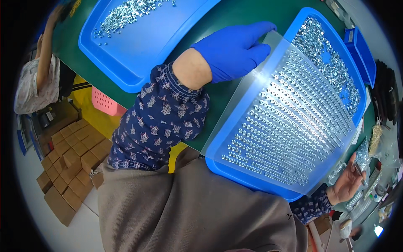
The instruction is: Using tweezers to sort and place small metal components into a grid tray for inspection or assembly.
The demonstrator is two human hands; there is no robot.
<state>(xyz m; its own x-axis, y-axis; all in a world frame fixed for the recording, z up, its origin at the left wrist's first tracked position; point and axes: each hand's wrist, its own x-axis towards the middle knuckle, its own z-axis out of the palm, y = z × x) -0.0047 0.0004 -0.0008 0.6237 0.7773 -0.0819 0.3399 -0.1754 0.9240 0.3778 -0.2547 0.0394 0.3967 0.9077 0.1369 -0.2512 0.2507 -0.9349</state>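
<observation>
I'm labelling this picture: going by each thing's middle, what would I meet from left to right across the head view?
Co-worker's pale shirt, brown boxes, pink basket, left-hand blue tray, gloved left hand, clear sheet with rows of shiny pieces, bare right hand.

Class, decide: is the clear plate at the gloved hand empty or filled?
Mostly filled: rows of shiny metal pieces cover most of the clear plate, leaving a bare strip along its left side.

We list one left hand (228,51), blue-gloved, back upward, fingers (261,29) pointing right; one right hand (345,182), bare, fingers partly curled.
</observation>
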